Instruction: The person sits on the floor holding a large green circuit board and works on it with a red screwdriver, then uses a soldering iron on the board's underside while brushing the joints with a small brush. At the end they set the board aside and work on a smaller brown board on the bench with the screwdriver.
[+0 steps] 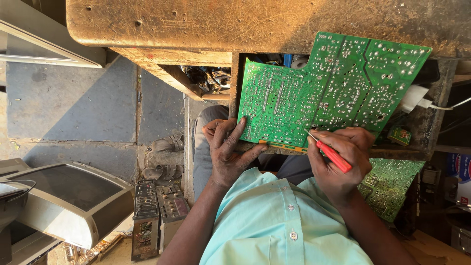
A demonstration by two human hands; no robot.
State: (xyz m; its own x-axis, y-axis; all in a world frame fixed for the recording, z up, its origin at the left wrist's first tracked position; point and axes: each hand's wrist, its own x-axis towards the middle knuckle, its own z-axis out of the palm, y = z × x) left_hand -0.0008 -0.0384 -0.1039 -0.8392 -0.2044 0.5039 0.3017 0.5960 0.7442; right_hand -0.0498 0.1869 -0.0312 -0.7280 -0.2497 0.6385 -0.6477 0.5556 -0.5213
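Observation:
A large green circuit board, solder side up, rests tilted against the edge of a worn workbench. My left hand grips the board's lower left edge, thumb on top. My right hand holds a red-handled screwdriver. The screwdriver's metal tip touches the board near its lower edge. My light blue shirt fills the bottom of the view.
A second green circuit board lies at lower right. A white adapter with a cable sits right of the main board. An old television set, two electronic units and sandals are on the stone floor at left.

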